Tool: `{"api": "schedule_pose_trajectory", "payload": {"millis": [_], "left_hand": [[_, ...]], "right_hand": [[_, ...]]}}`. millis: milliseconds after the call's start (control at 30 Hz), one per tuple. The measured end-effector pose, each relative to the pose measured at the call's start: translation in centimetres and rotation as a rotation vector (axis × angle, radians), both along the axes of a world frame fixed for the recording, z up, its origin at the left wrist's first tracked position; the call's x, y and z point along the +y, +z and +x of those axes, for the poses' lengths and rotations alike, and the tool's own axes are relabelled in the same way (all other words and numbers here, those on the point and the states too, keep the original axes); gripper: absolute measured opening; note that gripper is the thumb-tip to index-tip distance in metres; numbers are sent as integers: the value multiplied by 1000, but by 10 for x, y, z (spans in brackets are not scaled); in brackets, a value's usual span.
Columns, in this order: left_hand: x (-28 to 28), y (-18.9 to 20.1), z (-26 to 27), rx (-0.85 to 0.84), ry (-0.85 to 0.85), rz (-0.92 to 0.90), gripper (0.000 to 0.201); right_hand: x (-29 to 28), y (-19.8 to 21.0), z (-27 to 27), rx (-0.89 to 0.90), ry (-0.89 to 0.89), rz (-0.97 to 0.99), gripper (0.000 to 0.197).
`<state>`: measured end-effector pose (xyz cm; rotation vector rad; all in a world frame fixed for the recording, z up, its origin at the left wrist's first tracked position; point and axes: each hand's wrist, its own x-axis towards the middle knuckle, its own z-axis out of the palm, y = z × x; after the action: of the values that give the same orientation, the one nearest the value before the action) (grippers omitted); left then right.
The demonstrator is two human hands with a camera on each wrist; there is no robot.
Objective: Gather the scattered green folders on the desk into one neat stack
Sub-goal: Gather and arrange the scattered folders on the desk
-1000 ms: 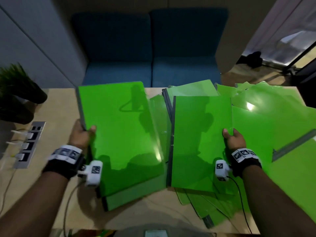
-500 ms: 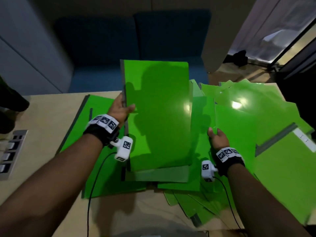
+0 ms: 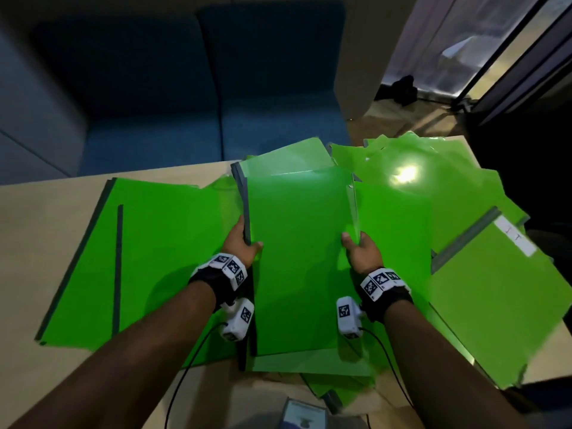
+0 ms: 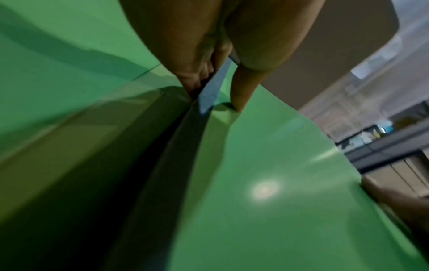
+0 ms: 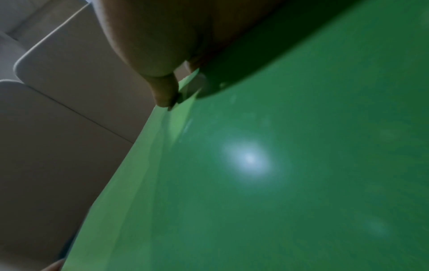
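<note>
A small stack of green folders [image 3: 300, 258] with grey spines sits in the middle of the desk [image 3: 37, 243], over other folders. My left hand [image 3: 249, 239] grips its left spine edge, thumb on top. My right hand [image 3: 353, 239] grips its right edge the same way. In the left wrist view my left hand [image 4: 223, 91] has its thumb on the green cover [image 4: 278, 183] beside the grey spine [image 4: 209, 97], fingers below. In the right wrist view my right hand [image 5: 169, 95] pinches the folder edge [image 5: 255, 165]. More green folders lie flat to the left [image 3: 161, 258] and fan out to the right [image 3: 501, 305].
A blue sofa [image 3: 192, 88] stands behind the desk's far edge. A small device [image 3: 305, 413] lies at the near edge. Cables run from my wrist cameras along my forearms. A dark glass door [image 3: 526, 72] is at the far right.
My left hand carried its folder from the left side across to the middle and lowered it onto the centre pile. My right hand shifted to grip that folder's right edge.
</note>
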<state>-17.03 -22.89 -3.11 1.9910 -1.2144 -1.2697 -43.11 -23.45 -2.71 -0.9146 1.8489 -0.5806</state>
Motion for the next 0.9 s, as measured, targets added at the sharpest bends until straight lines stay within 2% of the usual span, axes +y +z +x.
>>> {"api": "schedule_pose_trajectory", "payload": {"millis": [133,233,400,533,600,700,767,800,867,900], "left_hand": [[15,-6,3,57,34,63,90],[24,-5,6,104,35,91,90],[38,-5,12,105,38,121,93],[51,-8,22,97,-50,78,95],[50,-2,38,106,42,-9,88],[52,9,91,-156,397,-97,74],[68,11,133,-347,590,37,74],[81,15,148,-429,635,209,82],[105,22,163,-506,570,583,104],[113,21,167,-496,533,650,110]], "right_hand": [[4,-2,0,-148,-105,21,61],[7,-3,2,-149,-58,-14,48],[13,-2,8,-159,-20,12,54],[22,-8,8,-222,-57,94,56],[25,-10,8,-192,-76,85,54],[27,-11,11,-158,-107,60,53],[28,-19,13,-122,-91,32,65],[28,-30,11,-103,-85,17,77],[26,-53,3,-86,-85,8,88],[25,-53,5,-81,-92,11,86]]}}
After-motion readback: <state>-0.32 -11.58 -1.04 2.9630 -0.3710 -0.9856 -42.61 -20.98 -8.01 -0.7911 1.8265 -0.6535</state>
